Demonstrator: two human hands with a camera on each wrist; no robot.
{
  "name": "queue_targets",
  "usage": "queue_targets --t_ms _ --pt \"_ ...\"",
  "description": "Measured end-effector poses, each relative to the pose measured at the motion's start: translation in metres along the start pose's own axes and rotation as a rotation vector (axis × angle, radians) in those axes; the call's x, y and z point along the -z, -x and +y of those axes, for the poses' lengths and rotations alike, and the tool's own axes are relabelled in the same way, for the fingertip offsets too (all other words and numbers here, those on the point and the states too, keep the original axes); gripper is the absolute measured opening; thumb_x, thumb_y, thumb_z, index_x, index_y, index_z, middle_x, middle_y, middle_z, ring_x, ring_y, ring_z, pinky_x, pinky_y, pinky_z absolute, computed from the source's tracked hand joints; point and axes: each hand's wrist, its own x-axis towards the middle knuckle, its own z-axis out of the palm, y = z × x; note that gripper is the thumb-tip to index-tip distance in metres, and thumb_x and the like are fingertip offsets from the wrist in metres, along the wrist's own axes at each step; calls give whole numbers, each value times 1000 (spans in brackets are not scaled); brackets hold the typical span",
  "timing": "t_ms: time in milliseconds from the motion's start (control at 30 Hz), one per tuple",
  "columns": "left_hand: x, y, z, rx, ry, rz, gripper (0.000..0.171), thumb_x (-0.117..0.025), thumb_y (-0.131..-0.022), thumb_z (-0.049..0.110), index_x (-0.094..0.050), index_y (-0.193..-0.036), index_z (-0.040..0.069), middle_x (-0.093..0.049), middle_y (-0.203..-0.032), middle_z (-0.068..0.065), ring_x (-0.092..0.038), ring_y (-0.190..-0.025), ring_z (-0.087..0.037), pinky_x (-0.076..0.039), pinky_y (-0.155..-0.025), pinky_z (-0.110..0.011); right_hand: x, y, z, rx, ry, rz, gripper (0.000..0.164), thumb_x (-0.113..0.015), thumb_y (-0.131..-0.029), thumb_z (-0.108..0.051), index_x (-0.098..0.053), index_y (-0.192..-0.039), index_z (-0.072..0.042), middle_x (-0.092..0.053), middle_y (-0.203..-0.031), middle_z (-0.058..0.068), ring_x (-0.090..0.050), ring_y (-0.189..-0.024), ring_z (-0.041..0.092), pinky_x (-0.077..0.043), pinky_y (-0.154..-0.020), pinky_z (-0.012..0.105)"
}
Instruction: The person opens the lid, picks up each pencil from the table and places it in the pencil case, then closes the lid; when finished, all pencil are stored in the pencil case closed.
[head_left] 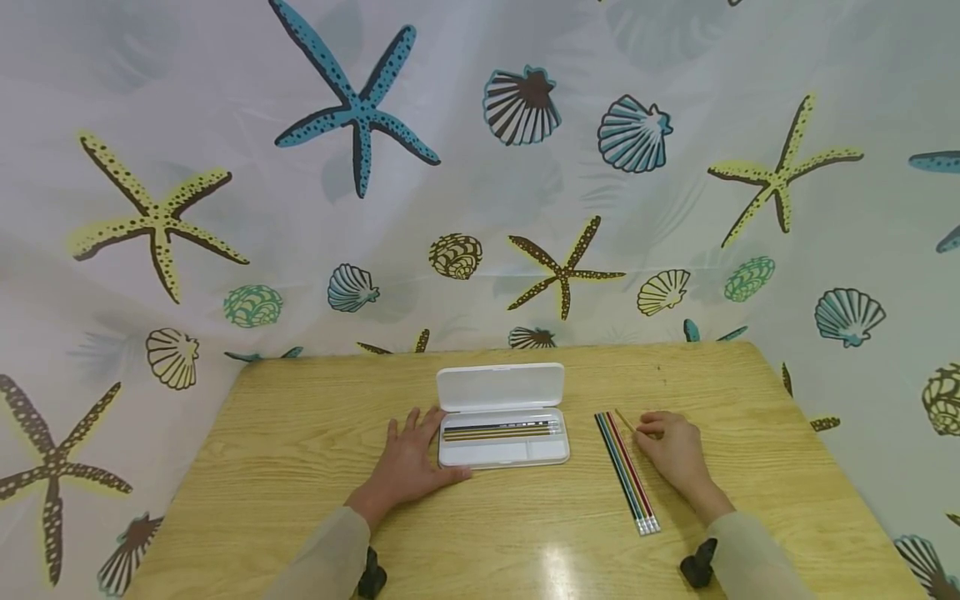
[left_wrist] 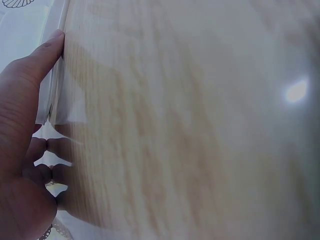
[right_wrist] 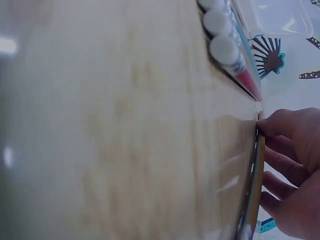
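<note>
A white pencil case [head_left: 489, 453] lies with its lid [head_left: 501, 388] raised. Inside it are black and gold pencils [head_left: 495, 432] with white erasers. My left hand [head_left: 408, 467] rests at its left side, fingers spread, the thumb lying along its front edge. On the right, my right hand [head_left: 675, 454] pinches a yellow pencil [right_wrist: 257, 170] between thumb and fingers; in the head view the hand hides most of it. Left of that hand lies a row of coloured pencils [head_left: 628, 475], dark green, blue and red among them, erasers towards me.
All this stands on a wood-grain table [head_left: 315, 392]. Behind and beside it hangs a white cloth [head_left: 450, 317] printed with starfish and shells. The case has a lengthwise compartment and a small divided one at its front right.
</note>
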Motion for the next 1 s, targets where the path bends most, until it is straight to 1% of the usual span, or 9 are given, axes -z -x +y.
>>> queue_targets --t_ms 100,200,400,500,600,667,733,900,1000 --pt "0 0 0 -1 1 2 109 -77 -82 72 -35 -166 17 -37 -169 -20 -25 -158 -52 -12 -121 -80 1 -2 1 4 -6 35 16 -73 -94 -3 -80 -101 9 -75 -120 27 -66 -121 48 -52 -105 62" --pt "0 -1 0 -1 -1 3 109 -77 -82 72 -34 -166 17 -37 -169 -20 -25 -158 -52 -13 -121 -80 3 -4 0 -16 -20 54 17 -72 -95 -4 -81 -102 9 -76 -118 25 -69 -118 47 -55 -102 59" --pt "0 -1 -1 2 -1 -1 109 -77 -82 73 -34 -166 17 -37 -169 -19 -25 -158 -51 -12 -122 -79 11 -8 -11 -11 -69 53 18 -74 -97 -8 -81 -106 6 -78 -116 23 -74 -112 43 -61 -93 53" --pt "0 -1 -1 1 -3 0 109 -77 -82 73 -35 -165 16 -37 -169 -19 -25 -158 -51 -13 -122 -79 15 -9 -18 10 -95 33 18 -75 -97 -10 -82 -108 2 -79 -112 21 -76 -101 36 -63 -82 39" --pt "0 -1 -1 0 -2 1 109 -77 -82 73 -35 -165 16 -37 -169 -19 -25 -158 -51 -13 -122 -79 16 -11 -25 31 -100 3 18 -76 -97 -12 -82 -110 -2 -80 -106 18 -75 -88 25 -58 -71 25" --pt "0 -1 -1 0 0 1 108 -77 -82 72 -35 -165 16 -37 -169 -19 -25 -158 -51 -13 -122 -79 16 -12 -29 37 -113 -23 17 -76 -98 -14 -83 -110 -4 -81 -103 17 -74 -84 20 -55 -67 21" --pt "0 0 -1 -1 3 1 108 -77 -82 72 -35 -165 16 -37 -169 -19 -25 -158 -51 -12 -122 -79 16 -13 -34 39 -142 -52 18 -76 -99 -16 -83 -111 -4 -81 -103 16 -75 -83 19 -55 -67 20" --pt "0 0 -1 -1 -5 0 109 -76 -82 72 -34 -166 15 -38 -169 -19 -25 -158 -51 -13 -122 -79 15 -18 -47 39 -205 -118 20 -75 -99 -18 -83 -112 -5 -81 -107 16 -75 -89 24 -57 -68 22" --pt "-1 0 -1 1 -6 -2 110 -76 -82 72 -34 -166 15 -38 -169 -19 -25 -158 -51 -13 -122 -79 13 -21 -55 56 -206 -145 19 -76 -99 -19 -83 -112 -7 -81 -109 14 -72 -89 20 -56 -68 23"
